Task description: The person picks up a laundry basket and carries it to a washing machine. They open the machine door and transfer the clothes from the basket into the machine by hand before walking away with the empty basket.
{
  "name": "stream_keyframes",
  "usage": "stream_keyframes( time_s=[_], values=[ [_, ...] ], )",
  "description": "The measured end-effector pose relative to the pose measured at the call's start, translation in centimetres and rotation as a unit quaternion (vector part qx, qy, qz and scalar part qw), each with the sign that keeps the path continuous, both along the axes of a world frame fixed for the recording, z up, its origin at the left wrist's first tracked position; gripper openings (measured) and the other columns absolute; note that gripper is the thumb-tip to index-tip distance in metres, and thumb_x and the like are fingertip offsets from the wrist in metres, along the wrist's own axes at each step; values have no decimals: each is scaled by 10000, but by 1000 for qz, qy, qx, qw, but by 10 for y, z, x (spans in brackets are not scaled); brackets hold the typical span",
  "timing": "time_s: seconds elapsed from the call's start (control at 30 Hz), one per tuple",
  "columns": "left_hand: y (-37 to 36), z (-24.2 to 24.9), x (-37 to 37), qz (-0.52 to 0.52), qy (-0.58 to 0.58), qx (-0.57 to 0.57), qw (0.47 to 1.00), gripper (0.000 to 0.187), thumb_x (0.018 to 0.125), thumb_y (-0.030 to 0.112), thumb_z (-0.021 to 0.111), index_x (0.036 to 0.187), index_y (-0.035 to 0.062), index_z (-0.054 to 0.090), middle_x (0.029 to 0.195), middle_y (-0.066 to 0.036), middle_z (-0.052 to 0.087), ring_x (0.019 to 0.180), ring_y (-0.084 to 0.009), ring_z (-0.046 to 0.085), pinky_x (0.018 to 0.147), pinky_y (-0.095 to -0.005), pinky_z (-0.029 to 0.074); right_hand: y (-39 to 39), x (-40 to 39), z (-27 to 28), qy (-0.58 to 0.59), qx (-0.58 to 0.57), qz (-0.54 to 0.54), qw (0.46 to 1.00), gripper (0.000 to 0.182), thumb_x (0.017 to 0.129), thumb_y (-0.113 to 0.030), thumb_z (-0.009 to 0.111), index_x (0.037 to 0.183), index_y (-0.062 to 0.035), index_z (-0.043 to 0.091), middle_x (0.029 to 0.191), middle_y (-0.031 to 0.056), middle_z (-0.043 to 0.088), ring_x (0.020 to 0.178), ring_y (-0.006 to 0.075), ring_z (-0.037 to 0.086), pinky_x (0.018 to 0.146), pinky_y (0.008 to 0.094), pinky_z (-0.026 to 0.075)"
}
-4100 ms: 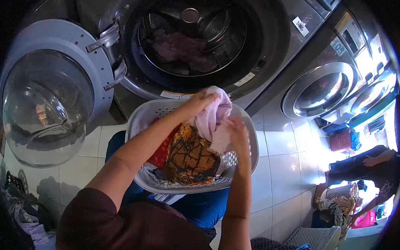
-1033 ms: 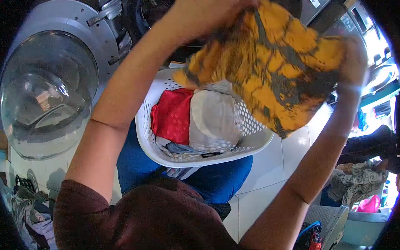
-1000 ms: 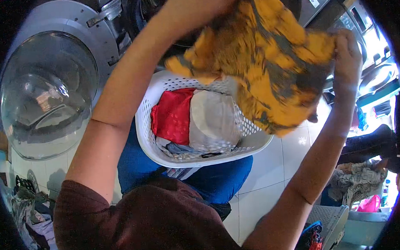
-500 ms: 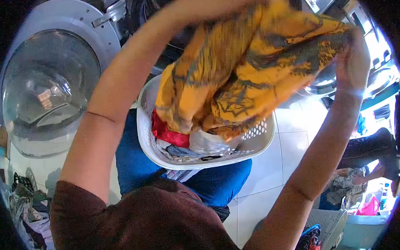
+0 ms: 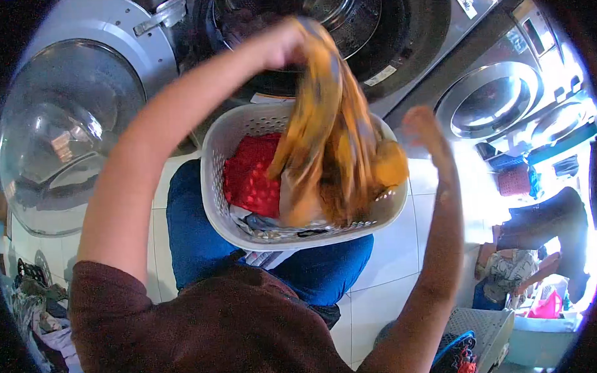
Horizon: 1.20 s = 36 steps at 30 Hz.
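My left hand [image 5: 288,47] is closed on one end of an orange garment with a dark grey print [image 5: 329,113], held up in front of the open washing machine drum [image 5: 359,26]. The cloth is blurred and hangs down into a white laundry basket [image 5: 207,157]. To the right of the basket, my right hand [image 5: 428,129] is raised and apart from the cloth. Motion smears its fingers. In the basket a red lacy cloth [image 5: 249,175] lies beside the hanging garment, with grey and white clothes [image 5: 267,226] under it.
On the left the round glass door [image 5: 73,135] stands swung out. More front-loading machines [image 5: 489,101] line the right. A person [image 5: 543,237] there handles clothes near a pale tub [image 5: 544,342]. A perforated basket [image 5: 481,328] stands at lower right; clothes [image 5: 50,327] are piled at lower left.
The orange garment was stretched between both hands; my right hand has let go and come down. My left hand has moved left, and the cloth now hangs bunched, exposing more red cloth.
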<state>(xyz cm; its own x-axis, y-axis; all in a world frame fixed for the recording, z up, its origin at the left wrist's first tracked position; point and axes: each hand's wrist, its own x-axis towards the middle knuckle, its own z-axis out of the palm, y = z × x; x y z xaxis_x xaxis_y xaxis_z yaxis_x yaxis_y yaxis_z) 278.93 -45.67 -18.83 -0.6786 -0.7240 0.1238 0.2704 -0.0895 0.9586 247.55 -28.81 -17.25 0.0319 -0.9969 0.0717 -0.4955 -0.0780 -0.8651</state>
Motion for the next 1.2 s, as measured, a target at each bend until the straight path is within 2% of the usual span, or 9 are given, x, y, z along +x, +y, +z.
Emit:
stream_keyframes(
  time_s=[0.03,0.13,0.23,0.37,0.57,0.67,0.77,1.0,1.2],
  values=[
    [-55,9,32,189,4,-292,938,285,792,219,558,971,-2,551,977,-82,592,883,-177,573,810,-332,448,7,10,-11,14,84,-34,996,201,821,-278,506,936,-114,520,855,7,523,754,116,505,609,272,438],
    [-28,72,58,417,90,-199,882,263,830,288,509,918,41,537,931,-71,546,887,-147,486,782,-293,387,-17,-2,-114,165,202,24,965,276,735,-320,540,898,-98,550,803,45,553,713,136,528,524,271,432],
    [-13,24,3,502,129,-302,800,380,704,183,639,995,-30,519,950,-96,580,881,-198,543,813,-333,422,-9,22,-183,341,164,86,922,487,729,-430,611,990,-23,553,934,182,583,901,288,552,819,385,388],
    [42,-27,-24,52,-223,-205,952,519,789,357,560,1210,85,425,1152,-55,493,1007,-156,469,817,-308,397,-5,48,-221,440,123,59,887,510,690,-422,644,953,5,551,909,201,590,895,343,558,760,427,414],
    [97,-112,-34,-233,-425,-152,861,421,781,351,577,1020,10,514,875,-69,564,822,-182,534,709,-322,432,-10,52,-197,164,67,13,984,370,731,-341,608,895,-13,557,787,117,573,743,248,560,657,392,444],
    [122,-135,-34,-204,-504,-360,758,432,770,336,588,1027,0,499,924,-103,569,882,-223,538,751,-349,427,-17,70,-139,-141,101,-40,984,262,758,-286,589,817,-36,534,713,42,504,664,145,476,599,302,431],
    [140,-112,-48,35,-239,-354,903,450,770,255,600,1109,-3,454,1013,-119,561,926,-222,533,810,-353,419,-5,115,-48,-377,55,-89,920,222,804,-247,552,897,-48,519,750,32,498,692,106,448,626,223,398],
    [127,-15,-40,137,34,-73,987,322,850,248,520,1058,3,501,842,-27,574,737,-93,542,628,-217,446,-2,115,29,-158,-114,-2,981,199,863,-196,497,1003,-55,515,879,8,534,820,98,495,733,227,402],
    [113,-11,-14,146,-192,-230,943,421,872,380,458,1080,20,529,923,-64,596,835,-149,563,747,-280,441,-10,83,10,-293,-90,-8,952,101,836,-107,529,909,-36,525,823,-5,535,755,56,479,685,198,395]
  ],
)
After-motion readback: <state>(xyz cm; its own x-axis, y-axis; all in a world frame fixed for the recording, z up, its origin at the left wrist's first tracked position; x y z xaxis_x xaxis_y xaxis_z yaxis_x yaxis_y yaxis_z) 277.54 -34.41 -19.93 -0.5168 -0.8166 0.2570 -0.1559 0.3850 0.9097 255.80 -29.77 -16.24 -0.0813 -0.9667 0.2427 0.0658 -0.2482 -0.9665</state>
